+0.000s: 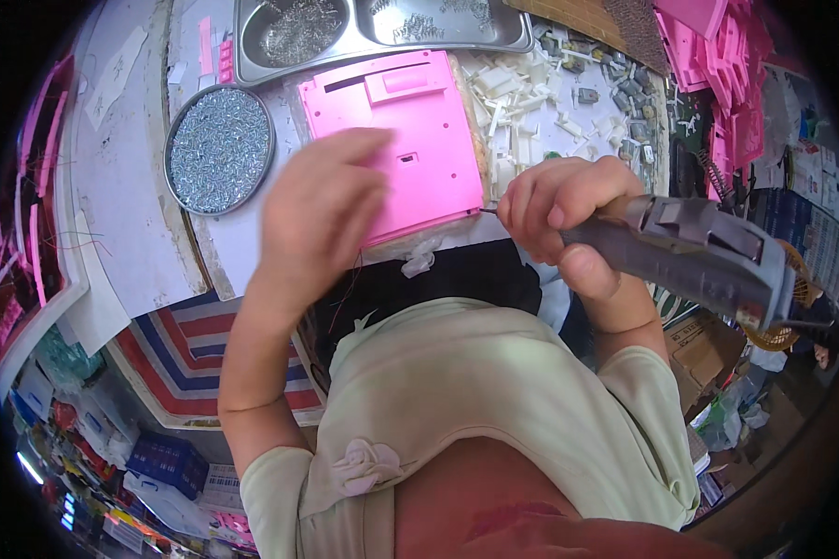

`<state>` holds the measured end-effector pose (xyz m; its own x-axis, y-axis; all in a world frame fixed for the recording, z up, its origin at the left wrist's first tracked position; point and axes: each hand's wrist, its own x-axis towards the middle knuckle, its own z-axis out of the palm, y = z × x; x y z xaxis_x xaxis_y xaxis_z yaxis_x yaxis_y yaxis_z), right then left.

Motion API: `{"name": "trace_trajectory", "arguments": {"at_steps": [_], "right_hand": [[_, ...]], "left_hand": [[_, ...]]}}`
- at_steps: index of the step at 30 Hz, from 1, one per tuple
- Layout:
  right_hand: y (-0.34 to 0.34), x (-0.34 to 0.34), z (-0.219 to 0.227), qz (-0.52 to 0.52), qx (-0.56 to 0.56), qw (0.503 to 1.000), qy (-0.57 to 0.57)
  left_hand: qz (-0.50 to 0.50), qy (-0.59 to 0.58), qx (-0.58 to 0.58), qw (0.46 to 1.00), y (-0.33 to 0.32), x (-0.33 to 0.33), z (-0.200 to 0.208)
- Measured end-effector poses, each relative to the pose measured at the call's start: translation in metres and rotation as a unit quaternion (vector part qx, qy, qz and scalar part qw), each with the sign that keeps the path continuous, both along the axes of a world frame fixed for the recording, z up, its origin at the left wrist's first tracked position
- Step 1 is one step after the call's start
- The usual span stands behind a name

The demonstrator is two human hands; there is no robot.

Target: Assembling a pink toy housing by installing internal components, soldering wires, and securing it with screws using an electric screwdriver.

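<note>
A flat pink plastic panel [410, 130] lies on the workbench in front of me. My left hand [322, 200] hovers over its lower left part, fingers together and blurred; I cannot tell whether it touches the panel or holds anything. My right hand [559, 219] grips a grey electric screwdriver [699, 252] held sideways, its thin bit pointing left at the panel's lower right edge.
A round metal dish of small screws [219, 149] sits left of the panel. A steel tray [382, 28] with more screws stands behind it. White plastic parts [522, 102] lie to the right, and pink panels [727, 74] are stacked far right.
</note>
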<state>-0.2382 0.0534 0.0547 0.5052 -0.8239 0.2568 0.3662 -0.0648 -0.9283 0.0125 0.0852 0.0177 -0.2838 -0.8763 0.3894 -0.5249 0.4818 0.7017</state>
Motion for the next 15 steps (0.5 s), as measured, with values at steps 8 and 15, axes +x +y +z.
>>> {"name": "trace_trajectory", "arguments": {"at_steps": [8, 15], "right_hand": [[-0.008, 0.005, -0.008, 0.047, -0.123, 0.991, 0.015], [-0.041, 0.016, 0.004, 0.074, -0.115, 0.991, -0.009]], "left_hand": [[-0.027, -0.1, -0.021, 0.994, -0.004, -0.018, -0.02], [-0.026, -0.092, -0.014, 0.995, -0.005, -0.017, -0.021]]}}
